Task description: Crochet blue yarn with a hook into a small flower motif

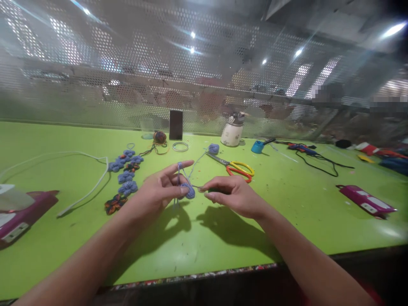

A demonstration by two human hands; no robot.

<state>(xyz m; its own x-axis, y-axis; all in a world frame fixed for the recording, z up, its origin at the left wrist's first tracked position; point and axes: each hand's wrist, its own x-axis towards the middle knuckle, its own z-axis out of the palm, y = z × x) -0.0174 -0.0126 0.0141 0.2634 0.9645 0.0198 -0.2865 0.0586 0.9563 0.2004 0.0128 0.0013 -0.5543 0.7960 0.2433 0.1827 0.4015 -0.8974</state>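
In the head view, my left grip is closed at thumb and fingers on a small blue-violet knitted piece, held above the near middle of the counter, while my index finger points out with a strand of yarn looped round it, I think to hold the line taut. My right grip is pinched nearly shut around a thin-shafted tool aimed at the piece from the right; its tip is lost against the yarn, so I cannot tell how far it goes in. The strand runs far to a soft little yarn ball, probably set there to feed freely. The scissors, slim metal blades with yellow and red loop handles, lie just beside it, likely for easy reach. To the left, puffy, petalled blue-violet flowers form a loose column, perhaps laid aside together, with a dark-and-orange flower at its near end. The counter is smooth, glossy green, catching my shadows.
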